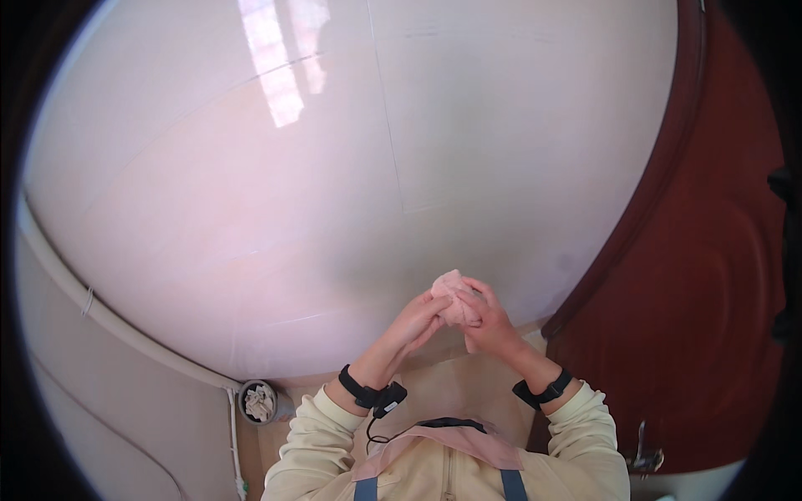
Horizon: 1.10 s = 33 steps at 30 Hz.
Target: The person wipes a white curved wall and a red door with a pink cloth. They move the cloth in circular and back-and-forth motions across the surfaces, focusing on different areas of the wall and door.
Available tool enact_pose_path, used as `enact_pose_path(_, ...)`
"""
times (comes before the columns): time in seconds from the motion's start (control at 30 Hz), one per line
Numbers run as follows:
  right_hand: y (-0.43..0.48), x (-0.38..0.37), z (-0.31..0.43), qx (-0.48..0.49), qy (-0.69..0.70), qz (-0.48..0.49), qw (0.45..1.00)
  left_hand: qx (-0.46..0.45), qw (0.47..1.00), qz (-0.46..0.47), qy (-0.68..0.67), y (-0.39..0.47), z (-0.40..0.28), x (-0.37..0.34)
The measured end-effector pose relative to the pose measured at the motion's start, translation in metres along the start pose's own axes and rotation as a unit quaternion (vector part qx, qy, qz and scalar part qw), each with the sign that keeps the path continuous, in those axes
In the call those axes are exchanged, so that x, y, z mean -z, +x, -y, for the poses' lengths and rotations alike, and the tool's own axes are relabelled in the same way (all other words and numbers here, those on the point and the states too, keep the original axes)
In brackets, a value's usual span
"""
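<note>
Both of my hands hold a crumpled pink cloth (pixel 452 289) in front of my chest. My left hand (pixel 427 318) pinches its left side, with the thumb lying across the fabric. From the right, the fingers of my right hand (pixel 492 320) wrap over the folded bundle, and a loose end of the cloth hangs below that palm. My fingers cover part of the cloth. A black strap (pixel 363 388) with a small box and a cable is on my left wrist, and another black strap (pixel 551 389) is on my right wrist.
A glossy pale wall (pixel 301 206) rises before me, with thin joint lines and bright reflections. At right stands a dark red door (pixel 677 351) with a metal handle (pixel 645 460). A bin (pixel 279 404) containing crumpled paper stands lower left, near a white pipe (pixel 144 341).
</note>
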State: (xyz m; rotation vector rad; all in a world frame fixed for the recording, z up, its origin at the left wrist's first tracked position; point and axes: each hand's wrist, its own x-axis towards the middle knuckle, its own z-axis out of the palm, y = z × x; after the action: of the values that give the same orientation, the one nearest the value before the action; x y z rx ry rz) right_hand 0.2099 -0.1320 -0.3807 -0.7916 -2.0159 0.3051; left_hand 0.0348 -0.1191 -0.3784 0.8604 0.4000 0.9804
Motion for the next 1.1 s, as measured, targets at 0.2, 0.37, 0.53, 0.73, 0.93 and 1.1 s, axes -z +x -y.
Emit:
enact_pose_path(0.2, -0.021, 0.042, -0.011, 0.047, 0.019, -0.046, 0.998, -0.07, 0.973, 0.004, 0.218, 0.008, 0.027, -0.03)
enact_pose_path(0.37, -0.033, 0.094, -0.022, 0.142, -0.053, -0.076, 0.986, -0.153, 0.875, -0.008, 0.459, 0.013, 0.035, -0.07)
enact_pose_path(0.53, -0.027, 0.135, -0.009, 0.217, -0.135, -0.119, 0.959, -0.249, 0.754, -0.086, 0.602, 0.01, 0.032, -0.102)
enact_pose_path(0.73, -0.014, 0.169, -0.015, 0.382, -0.23, -0.163, 0.88, -0.452, 0.57, -0.167, 0.666, 0.006, 0.069, -0.118)
enact_pose_path(0.93, -0.026, 0.19, -0.001, 0.374, -0.311, -0.238, 0.841, -0.595, 0.262, -0.149, 0.745, 0.005, 0.083, -0.104)
enact_pose_path(1.1, -0.006, 0.19, 0.02, 0.396, -0.378, -0.264, 0.794, -0.594, 0.289, -0.166, 0.732, 0.002, 0.082, -0.112)
